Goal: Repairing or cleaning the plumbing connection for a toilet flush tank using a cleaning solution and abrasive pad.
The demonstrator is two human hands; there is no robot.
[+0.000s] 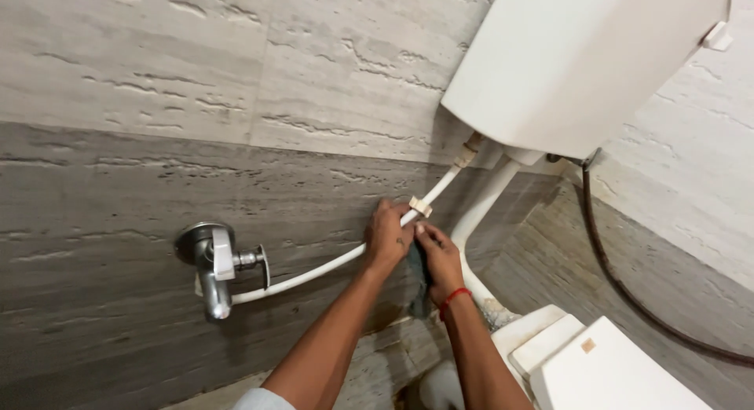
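Observation:
A white flexible water hose (pixel 314 270) runs from a chrome angle valve (pixel 214 261) on the wall up to the white toilet cistern (pixel 581 60). My left hand (pixel 386 236) grips this hose near its upper part, just below a small beige tag (pixel 421 206) on it. My right hand (pixel 440 257), with a red thread on the wrist, holds a dark cloth (pixel 418 288) pressed against the hose beside the left hand.
A white flush pipe (pixel 481 210) bends down from the cistern to the toilet (pixel 605 371) at the lower right. A dark hose (pixel 620 280) hangs along the right wall. Grey and beige stone-look tiles cover the walls.

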